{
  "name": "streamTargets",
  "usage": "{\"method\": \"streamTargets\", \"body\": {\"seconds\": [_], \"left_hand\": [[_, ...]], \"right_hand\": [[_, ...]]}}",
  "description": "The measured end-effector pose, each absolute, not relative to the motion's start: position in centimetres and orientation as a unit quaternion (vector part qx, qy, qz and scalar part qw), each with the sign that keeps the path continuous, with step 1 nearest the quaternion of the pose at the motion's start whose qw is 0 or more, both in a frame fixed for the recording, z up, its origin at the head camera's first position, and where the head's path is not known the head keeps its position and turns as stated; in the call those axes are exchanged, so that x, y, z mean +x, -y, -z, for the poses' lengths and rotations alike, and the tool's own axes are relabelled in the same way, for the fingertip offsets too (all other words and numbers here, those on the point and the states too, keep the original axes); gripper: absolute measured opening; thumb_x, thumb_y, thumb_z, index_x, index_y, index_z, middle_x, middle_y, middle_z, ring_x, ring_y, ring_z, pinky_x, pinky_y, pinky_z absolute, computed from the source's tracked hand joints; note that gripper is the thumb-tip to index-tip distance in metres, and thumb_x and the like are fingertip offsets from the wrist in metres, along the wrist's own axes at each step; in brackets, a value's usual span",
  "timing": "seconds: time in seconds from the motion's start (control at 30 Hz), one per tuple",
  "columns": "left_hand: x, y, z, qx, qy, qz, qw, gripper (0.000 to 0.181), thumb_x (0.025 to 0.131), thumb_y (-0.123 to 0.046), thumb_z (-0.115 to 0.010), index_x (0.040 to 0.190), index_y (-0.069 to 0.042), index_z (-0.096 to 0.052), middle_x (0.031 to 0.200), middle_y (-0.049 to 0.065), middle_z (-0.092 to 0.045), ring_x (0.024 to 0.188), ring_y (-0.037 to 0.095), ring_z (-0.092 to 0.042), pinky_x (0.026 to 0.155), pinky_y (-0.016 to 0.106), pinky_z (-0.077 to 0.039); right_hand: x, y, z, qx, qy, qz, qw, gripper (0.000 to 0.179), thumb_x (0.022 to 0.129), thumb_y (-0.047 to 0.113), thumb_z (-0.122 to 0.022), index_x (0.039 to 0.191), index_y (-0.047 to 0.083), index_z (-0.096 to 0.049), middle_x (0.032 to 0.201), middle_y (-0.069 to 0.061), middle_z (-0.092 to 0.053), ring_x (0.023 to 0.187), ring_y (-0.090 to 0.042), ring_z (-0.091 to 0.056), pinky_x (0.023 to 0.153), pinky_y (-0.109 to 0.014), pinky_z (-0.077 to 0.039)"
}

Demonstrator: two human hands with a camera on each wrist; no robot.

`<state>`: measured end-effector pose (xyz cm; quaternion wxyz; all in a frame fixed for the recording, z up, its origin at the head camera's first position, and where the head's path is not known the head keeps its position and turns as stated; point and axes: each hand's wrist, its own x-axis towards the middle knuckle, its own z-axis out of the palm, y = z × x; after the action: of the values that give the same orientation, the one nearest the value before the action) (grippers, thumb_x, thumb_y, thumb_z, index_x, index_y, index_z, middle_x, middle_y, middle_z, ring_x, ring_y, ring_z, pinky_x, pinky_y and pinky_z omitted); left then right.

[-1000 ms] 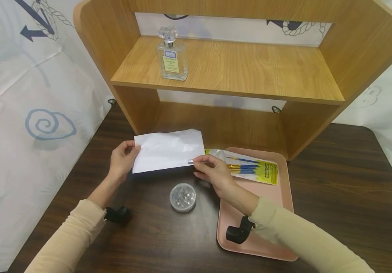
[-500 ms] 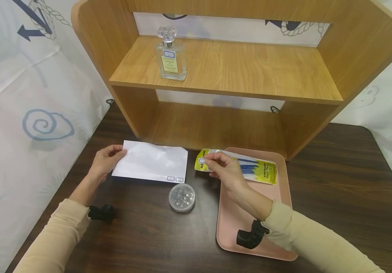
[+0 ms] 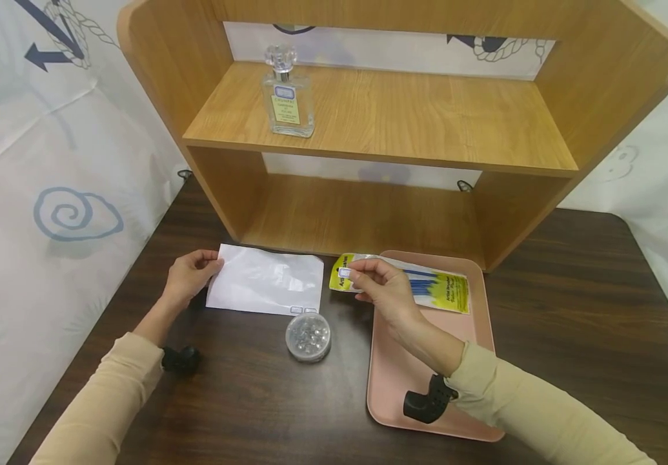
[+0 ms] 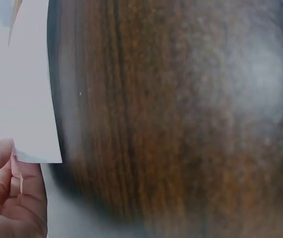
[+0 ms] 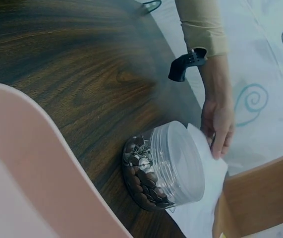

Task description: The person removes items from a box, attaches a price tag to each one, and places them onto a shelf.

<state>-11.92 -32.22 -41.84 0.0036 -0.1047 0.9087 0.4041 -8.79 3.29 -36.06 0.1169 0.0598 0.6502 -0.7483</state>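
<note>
My left hand (image 3: 188, 276) pinches the left edge of a white sheet of paper (image 3: 266, 279), held low over the table. Two small blue-bordered labels (image 3: 303, 310) sit at the sheet's lower right corner. In the left wrist view, thumb and fingers grip the paper (image 4: 29, 99) near its corner. A small blue-bordered label (image 3: 344, 272) is pinched between thumb and finger of my right hand (image 3: 388, 294), above the paintbrush packet (image 3: 450, 294). On the upper shelf, a glass perfume bottle (image 3: 288, 103) bears a similar label above its yellowish one.
A clear lidded jar (image 5: 163, 166) of what look like thumbtacks stands on the dark wooden table (image 3: 241, 400), just in front of the paper. The pink tray (image 3: 394, 387) lies right, partly under my right arm and the packet. The wooden shelf (image 3: 380, 161) rises behind.
My right hand has drawn away from the paper's corner to the right, carrying the small label. The left hand has lowered the paper and moved it left, then slightly back right.
</note>
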Motion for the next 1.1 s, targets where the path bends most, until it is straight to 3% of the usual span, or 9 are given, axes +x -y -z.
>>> {"method": "streamTargets", "body": {"seconds": [0.33, 0.5, 0.63, 0.77, 1.1], "left_hand": [[-11.3, 31.3, 41.0, -0.090, -0.929, -0.354, -0.059, 0.035, 0.092, -0.020, -0.059, 0.118, 0.004, -0.059, 0.108, 0.023, -0.065, 0.095, 0.031, -0.061, 0.067, 0.012, -0.040], [-10.5, 28.7, 39.4, -0.042, -0.923, -0.374, -0.083, 0.030, 0.092, -0.018, -0.061, 0.114, 0.002, -0.062, 0.102, 0.018, -0.068, 0.086, 0.020, -0.060, 0.067, 0.010, -0.040], [-9.8, 24.4, 37.3, 0.034, -0.875, -0.483, -0.005, 0.030, 0.092, -0.015, -0.061, 0.115, 0.004, -0.061, 0.106, 0.020, -0.065, 0.085, 0.012, -0.061, 0.072, 0.015, -0.050], [-9.0, 19.7, 35.9, 0.091, -0.821, -0.557, 0.085, 0.031, 0.090, -0.013, -0.063, 0.115, 0.004, -0.060, 0.107, 0.021, -0.065, 0.087, 0.017, -0.064, 0.073, 0.024, -0.053], [-7.5, 14.9, 35.4, 0.136, -0.816, -0.551, 0.109, 0.018, 0.083, -0.011, -0.070, 0.098, -0.001, -0.066, 0.084, 0.010, -0.069, 0.074, 0.024, -0.062, 0.061, 0.021, -0.049]], "right_hand": [[-8.4, -3.2, 36.0, 0.051, -0.654, 0.746, 0.116, 0.015, 0.085, 0.001, -0.065, 0.100, 0.000, -0.065, 0.078, 0.007, -0.064, 0.071, -0.010, -0.059, 0.064, -0.023, -0.052], [-8.2, -3.2, 35.9, 0.051, -0.657, 0.743, 0.117, 0.016, 0.085, 0.002, -0.066, 0.101, 0.000, -0.065, 0.079, 0.006, -0.064, 0.072, -0.010, -0.058, 0.064, -0.023, -0.052], [-8.0, -3.3, 35.8, 0.054, -0.660, 0.740, 0.114, 0.017, 0.085, 0.003, -0.066, 0.102, -0.001, -0.064, 0.080, 0.005, -0.064, 0.073, -0.010, -0.058, 0.064, -0.023, -0.051], [-7.5, -3.4, 35.9, 0.052, -0.664, 0.738, 0.106, 0.018, 0.085, 0.001, -0.065, 0.102, -0.004, -0.063, 0.077, 0.006, -0.064, 0.071, -0.010, -0.058, 0.062, -0.024, -0.051], [-5.8, -3.7, 36.4, 0.033, -0.689, 0.717, 0.101, 0.016, 0.086, 0.004, -0.065, 0.100, -0.003, -0.064, 0.077, 0.005, -0.062, 0.070, -0.008, -0.054, 0.064, -0.031, -0.050]]}}
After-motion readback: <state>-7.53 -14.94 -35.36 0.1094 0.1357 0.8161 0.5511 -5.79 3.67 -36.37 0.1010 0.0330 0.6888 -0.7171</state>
